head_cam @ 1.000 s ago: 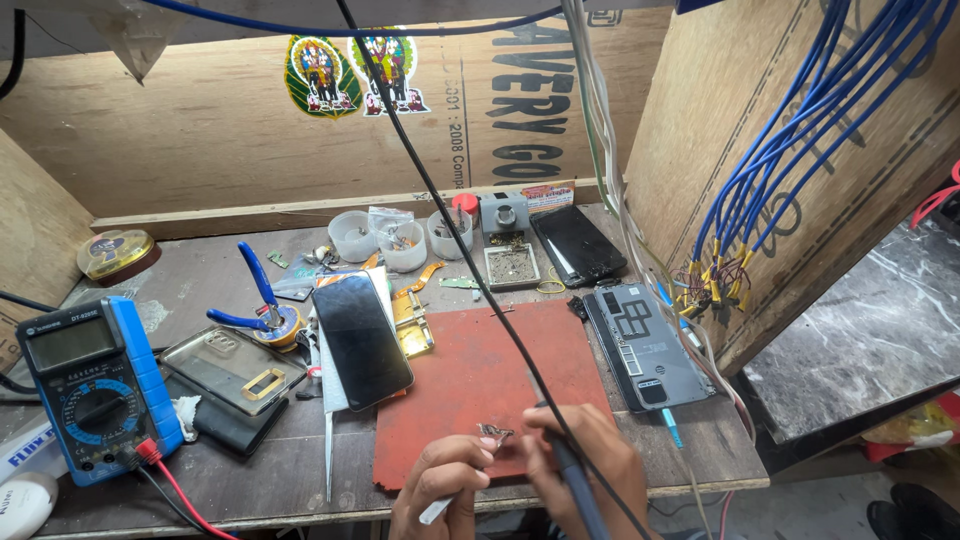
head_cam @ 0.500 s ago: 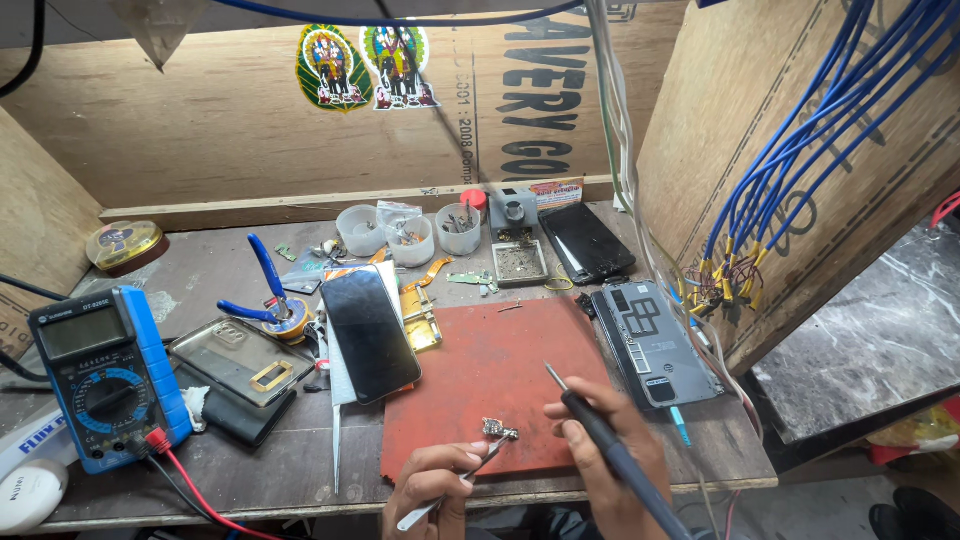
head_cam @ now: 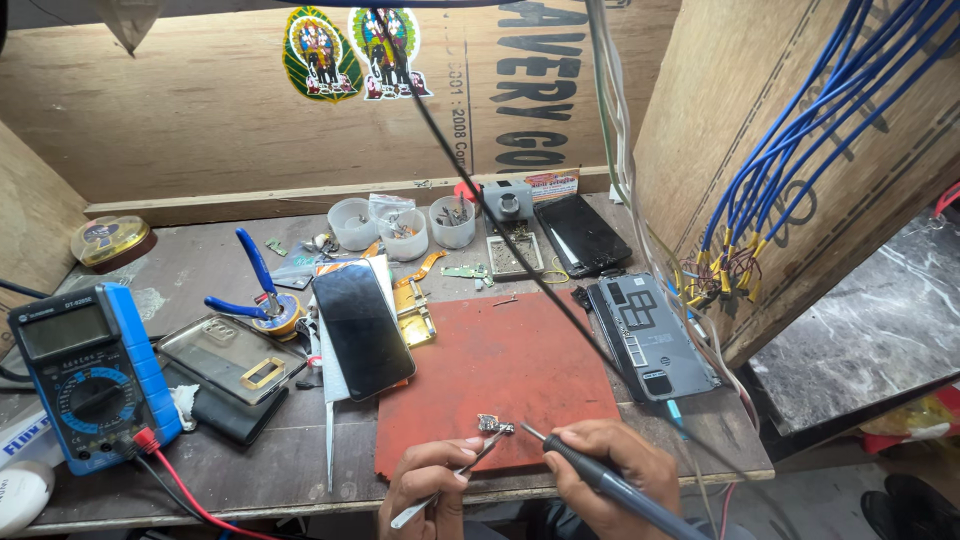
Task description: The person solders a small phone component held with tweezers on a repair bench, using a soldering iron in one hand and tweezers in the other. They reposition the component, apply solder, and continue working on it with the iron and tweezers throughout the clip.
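I see the small metal part (head_cam: 493,424) on the red mat's (head_cam: 500,370) near edge, pinched by tweezers (head_cam: 450,478) in my closed left hand (head_cam: 432,487); right hand (head_cam: 607,462) grips the soldering iron (head_cam: 600,480). Tiny, light, probably fragile (grip edges only).

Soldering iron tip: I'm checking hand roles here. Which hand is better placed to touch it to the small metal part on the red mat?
Right. The right hand holds the soldering iron, its tip just beside the small metal part. The left hand is occupied, gripping that part with tweezers over the red mat.

A tiny metal part (head_cam: 492,424), pinched by tweezers (head_cam: 440,487), lies at the red mat's near edge beside the soldering iron (head_cam: 610,484).
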Demonstrator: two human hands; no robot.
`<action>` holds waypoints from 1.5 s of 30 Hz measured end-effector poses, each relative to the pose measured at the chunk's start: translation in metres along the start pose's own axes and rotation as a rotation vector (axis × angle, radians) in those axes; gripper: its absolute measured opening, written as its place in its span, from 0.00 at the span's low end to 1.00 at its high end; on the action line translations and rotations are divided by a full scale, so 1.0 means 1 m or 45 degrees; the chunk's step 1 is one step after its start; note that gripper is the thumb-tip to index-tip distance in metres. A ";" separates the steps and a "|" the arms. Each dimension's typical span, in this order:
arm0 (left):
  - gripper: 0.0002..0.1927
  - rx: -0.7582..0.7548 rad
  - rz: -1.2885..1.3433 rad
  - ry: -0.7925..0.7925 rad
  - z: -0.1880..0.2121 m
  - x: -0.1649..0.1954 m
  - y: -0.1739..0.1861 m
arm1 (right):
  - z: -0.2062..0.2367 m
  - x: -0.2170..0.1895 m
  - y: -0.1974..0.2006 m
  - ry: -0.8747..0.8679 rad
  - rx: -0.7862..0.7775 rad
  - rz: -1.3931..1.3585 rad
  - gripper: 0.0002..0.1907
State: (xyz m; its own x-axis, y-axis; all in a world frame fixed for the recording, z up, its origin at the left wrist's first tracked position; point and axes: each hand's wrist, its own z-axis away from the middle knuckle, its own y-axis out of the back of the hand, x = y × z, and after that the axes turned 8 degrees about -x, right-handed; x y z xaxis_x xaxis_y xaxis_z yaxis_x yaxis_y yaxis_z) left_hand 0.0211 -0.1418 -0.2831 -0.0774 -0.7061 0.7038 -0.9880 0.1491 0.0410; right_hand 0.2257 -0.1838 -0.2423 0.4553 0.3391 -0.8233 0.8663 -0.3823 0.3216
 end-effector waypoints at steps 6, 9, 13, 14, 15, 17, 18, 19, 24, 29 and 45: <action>0.06 0.039 0.025 -0.070 0.001 -0.003 -0.002 | -0.003 -0.002 -0.005 0.107 0.033 0.075 0.09; 0.06 0.041 0.014 -0.074 0.001 -0.004 -0.003 | -0.003 -0.008 -0.006 -0.064 0.031 0.020 0.07; 0.06 0.033 -0.007 -0.087 0.002 -0.005 -0.002 | -0.005 -0.014 -0.005 -0.139 0.030 0.105 0.07; 0.06 0.033 -0.025 -0.089 0.002 -0.006 -0.002 | -0.006 -0.016 -0.006 -0.161 0.030 0.095 0.07; 0.06 0.028 -0.007 -0.089 0.002 -0.006 -0.001 | -0.007 -0.017 -0.007 -0.185 0.029 0.086 0.07; 0.06 0.019 0.033 -0.084 0.004 -0.007 -0.001 | -0.005 -0.018 -0.008 -0.179 0.038 0.109 0.09; 0.06 0.028 0.040 -0.099 0.004 -0.008 -0.002 | -0.006 -0.019 -0.009 -0.172 0.044 0.119 0.09; 0.05 0.037 0.047 -0.115 0.003 -0.009 -0.003 | -0.007 -0.019 -0.009 -0.148 0.042 0.128 0.09; 0.05 0.068 0.091 -0.108 0.006 -0.012 -0.006 | -0.008 -0.020 -0.007 -0.089 0.016 0.132 0.08; 0.06 0.052 0.032 -0.051 0.008 -0.011 -0.005 | -0.008 -0.022 -0.006 -0.099 0.013 0.125 0.09; 0.05 0.068 -0.069 -0.098 0.010 -0.009 -0.009 | -0.009 -0.025 -0.007 -0.012 0.011 0.219 0.10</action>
State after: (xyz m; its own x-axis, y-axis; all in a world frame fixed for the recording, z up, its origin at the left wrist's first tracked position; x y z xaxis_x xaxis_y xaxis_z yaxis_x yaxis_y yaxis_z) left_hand 0.0295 -0.1439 -0.2968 -0.0316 -0.7636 0.6449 -0.9966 0.0734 0.0380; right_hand 0.2099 -0.1822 -0.2195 0.5945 0.2600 -0.7609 0.7740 -0.4416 0.4538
